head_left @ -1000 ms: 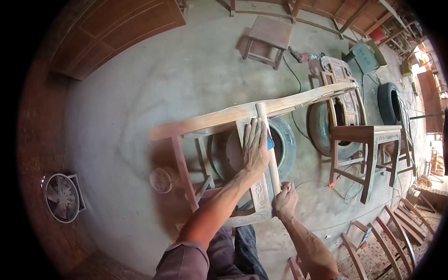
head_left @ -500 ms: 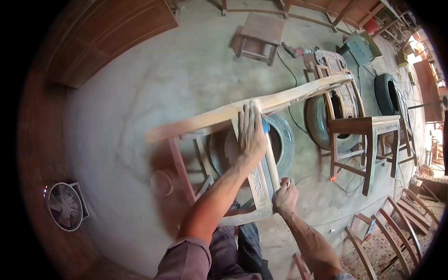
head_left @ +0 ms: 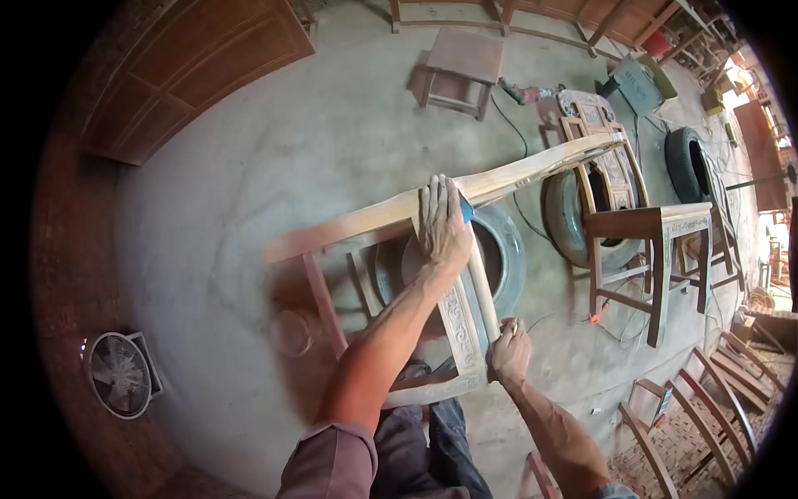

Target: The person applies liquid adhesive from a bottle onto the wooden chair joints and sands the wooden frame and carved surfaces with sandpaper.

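Note:
A bare wooden chair frame (head_left: pixel 515 170) lies tilted across a tire (head_left: pixel 509 258) in front of me. My left hand (head_left: pixel 445 223) presses on the seat rail near the long leg, with its fingers stretched side by side over a piece of blue sandpaper (head_left: pixel 467 209). Only a blue edge of that sheet shows beside the fingers. Lower on the same rail, my right hand (head_left: pixel 509 353) is closed round the corner of the frame. A carved panel (head_left: pixel 462 324) runs between the two hands.
A small stool (head_left: pixel 465 56) stands at the back, with a power tool (head_left: pixel 528 91) and cord beside it. On the right are another carved chair (head_left: pixel 657 229), more tires (head_left: pixel 686 166) and curved wooden parts (head_left: pixel 648 449). A fan (head_left: pixel 120 374) sits at the left.
My left hand has slid slightly left and up along the rail, with the blue sandpaper under it. My right hand stays at the frame's corner.

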{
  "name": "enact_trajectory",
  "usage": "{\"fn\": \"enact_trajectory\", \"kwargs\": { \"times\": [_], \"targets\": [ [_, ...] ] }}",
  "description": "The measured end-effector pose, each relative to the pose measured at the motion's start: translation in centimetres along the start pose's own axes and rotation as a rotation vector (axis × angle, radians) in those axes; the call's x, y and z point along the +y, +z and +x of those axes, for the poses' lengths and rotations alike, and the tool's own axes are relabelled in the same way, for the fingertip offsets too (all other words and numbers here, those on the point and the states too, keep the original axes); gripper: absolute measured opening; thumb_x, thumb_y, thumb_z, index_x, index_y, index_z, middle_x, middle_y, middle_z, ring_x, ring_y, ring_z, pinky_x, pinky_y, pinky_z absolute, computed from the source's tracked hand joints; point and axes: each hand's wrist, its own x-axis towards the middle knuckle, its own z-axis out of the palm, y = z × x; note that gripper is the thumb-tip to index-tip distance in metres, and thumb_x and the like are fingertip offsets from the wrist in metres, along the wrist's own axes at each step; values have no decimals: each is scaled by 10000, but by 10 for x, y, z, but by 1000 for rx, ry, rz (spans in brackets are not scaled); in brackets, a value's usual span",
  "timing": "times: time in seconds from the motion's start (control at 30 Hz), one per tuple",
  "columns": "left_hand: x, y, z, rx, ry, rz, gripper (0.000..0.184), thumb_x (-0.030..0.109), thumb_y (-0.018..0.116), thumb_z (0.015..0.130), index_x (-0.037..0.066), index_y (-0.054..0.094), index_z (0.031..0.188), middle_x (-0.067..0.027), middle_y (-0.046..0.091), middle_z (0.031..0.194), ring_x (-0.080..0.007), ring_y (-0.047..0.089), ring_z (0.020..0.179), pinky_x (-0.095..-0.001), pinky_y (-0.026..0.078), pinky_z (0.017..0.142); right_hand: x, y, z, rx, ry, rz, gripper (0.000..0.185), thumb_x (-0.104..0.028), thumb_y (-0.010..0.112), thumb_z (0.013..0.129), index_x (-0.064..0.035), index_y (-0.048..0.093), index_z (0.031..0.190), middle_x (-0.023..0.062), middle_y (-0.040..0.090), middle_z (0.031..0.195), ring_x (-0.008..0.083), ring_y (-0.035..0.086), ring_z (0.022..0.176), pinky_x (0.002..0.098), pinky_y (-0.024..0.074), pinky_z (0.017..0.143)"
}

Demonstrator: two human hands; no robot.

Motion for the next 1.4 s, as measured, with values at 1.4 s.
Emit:
{"fn": "enact_trajectory", "kwargs": {
  "times": [1.4],
  "targets": [
    [-34,-61,32,-361,636,21,525,-12,555,885,-42,619,1406,-305,597,1442,-471,552,1376,-514,430,1199,13,13,-4,36,112,31,220,-170,503,1012,-7,625,1094,286,704,1034,509,678,958,574,528,816]
  ]
}}
